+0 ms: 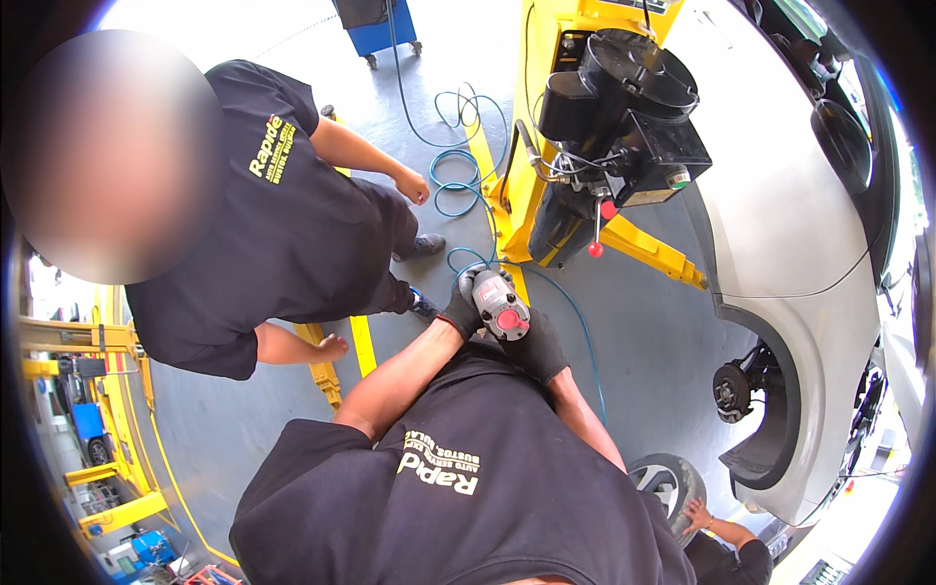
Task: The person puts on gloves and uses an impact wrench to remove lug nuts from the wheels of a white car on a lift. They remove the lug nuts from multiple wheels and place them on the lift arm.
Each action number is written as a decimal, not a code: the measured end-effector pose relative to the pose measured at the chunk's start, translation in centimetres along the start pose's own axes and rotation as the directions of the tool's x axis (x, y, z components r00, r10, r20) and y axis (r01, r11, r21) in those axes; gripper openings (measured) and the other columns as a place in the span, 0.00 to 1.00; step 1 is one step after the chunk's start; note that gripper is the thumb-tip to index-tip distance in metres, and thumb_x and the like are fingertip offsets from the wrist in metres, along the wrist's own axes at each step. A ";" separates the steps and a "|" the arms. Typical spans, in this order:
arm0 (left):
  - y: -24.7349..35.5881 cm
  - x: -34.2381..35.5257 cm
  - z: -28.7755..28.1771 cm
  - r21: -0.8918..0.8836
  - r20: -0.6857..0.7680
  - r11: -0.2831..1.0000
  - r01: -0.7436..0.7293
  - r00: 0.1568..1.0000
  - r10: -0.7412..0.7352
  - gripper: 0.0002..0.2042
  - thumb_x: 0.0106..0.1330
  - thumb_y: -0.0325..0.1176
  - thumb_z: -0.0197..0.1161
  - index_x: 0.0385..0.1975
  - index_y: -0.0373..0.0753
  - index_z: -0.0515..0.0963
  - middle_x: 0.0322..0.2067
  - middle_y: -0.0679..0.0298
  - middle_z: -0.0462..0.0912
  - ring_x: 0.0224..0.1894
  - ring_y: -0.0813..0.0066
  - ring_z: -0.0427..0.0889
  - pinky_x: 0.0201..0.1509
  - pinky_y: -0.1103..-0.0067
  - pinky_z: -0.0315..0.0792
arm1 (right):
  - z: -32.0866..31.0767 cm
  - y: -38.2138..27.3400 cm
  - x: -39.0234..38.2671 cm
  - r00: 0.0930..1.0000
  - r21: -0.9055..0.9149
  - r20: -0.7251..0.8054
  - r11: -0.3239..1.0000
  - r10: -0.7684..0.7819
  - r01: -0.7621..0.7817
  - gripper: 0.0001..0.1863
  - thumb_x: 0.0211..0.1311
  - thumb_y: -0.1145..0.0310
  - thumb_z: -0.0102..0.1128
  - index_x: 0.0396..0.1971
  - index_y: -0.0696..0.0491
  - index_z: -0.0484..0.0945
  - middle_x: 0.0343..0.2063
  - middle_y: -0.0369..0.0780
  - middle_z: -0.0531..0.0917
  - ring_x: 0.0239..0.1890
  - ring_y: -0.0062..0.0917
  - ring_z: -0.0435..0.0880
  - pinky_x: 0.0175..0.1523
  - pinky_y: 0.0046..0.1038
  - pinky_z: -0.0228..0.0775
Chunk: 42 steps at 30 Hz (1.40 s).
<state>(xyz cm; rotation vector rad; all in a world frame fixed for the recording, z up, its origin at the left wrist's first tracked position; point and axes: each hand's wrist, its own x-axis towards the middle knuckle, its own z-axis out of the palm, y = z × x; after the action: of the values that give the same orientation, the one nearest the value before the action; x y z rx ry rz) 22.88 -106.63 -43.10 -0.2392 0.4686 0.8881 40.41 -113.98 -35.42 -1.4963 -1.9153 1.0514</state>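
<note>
My left hand (pixel 462 306), in a dark grey glove, is closed on the left side of a silver-grey power tool (pixel 495 298) with a pinkish-red part, which looks like an impact wrench. My right hand (pixel 531 346), gloved alike, is closed around the tool's lower right, its fingers partly hidden under it. A blue hose (pixel 450 172) lies in loops on the grey floor beyond the tool and runs close by it; whether it connects is hidden.
A co-worker (pixel 292 234) in black stands at left. A yellow lift post (pixel 538 39) with black unit and arm (pixel 673 268) rises ahead. A white car (pixel 770 224) with exposed brake hub fills the right. Another person's hand (pixel 696 517) holds a wheel (pixel 658 487) at lower right.
</note>
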 end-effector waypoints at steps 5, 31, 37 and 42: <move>1.5 1.8 -2.1 -0.019 0.043 0.999 0.038 0.998 -0.037 0.21 0.67 0.45 0.47 0.39 0.31 0.78 0.35 0.49 0.85 0.35 0.51 0.84 0.48 0.59 0.79 | 0.5 0.2 1.2 0.998 -0.004 0.054 1.000 0.023 -0.023 0.18 0.55 0.64 0.66 0.46 0.53 0.80 0.36 0.51 0.86 0.41 0.49 0.85 0.44 0.44 0.77; 8.8 -1.1 0.6 -0.207 -0.053 0.978 -0.040 0.998 0.030 0.15 0.63 0.44 0.55 0.33 0.36 0.76 0.28 0.55 0.82 0.32 0.55 0.83 0.45 0.60 0.80 | 4.5 -4.6 8.3 0.994 0.050 0.039 0.994 -0.099 0.097 0.14 0.55 0.62 0.69 0.38 0.55 0.82 0.30 0.48 0.86 0.35 0.44 0.86 0.37 0.38 0.76; 11.0 -1.3 -1.9 -0.235 -0.043 0.968 -0.085 0.996 0.077 0.20 0.65 0.45 0.51 0.36 0.31 0.77 0.32 0.49 0.84 0.31 0.48 0.83 0.43 0.58 0.80 | 5.3 -5.7 10.4 0.974 -0.018 0.213 0.996 -0.081 0.087 0.16 0.56 0.64 0.67 0.42 0.55 0.79 0.34 0.48 0.84 0.38 0.45 0.85 0.40 0.38 0.76; 12.0 -1.0 -3.1 -0.186 -0.071 0.975 -0.125 0.991 0.114 0.19 0.64 0.44 0.51 0.36 0.31 0.78 0.32 0.48 0.84 0.31 0.48 0.84 0.43 0.58 0.81 | 6.4 -4.8 11.7 0.971 0.027 0.186 0.989 -0.147 0.145 0.20 0.55 0.56 0.72 0.42 0.53 0.83 0.34 0.48 0.87 0.38 0.41 0.88 0.41 0.35 0.77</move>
<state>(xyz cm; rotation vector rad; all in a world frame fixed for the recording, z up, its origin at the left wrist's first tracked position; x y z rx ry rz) 11.94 -101.22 -45.44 -0.4171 0.4571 1.0472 29.50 -105.07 -36.19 -1.2653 -2.1071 1.1705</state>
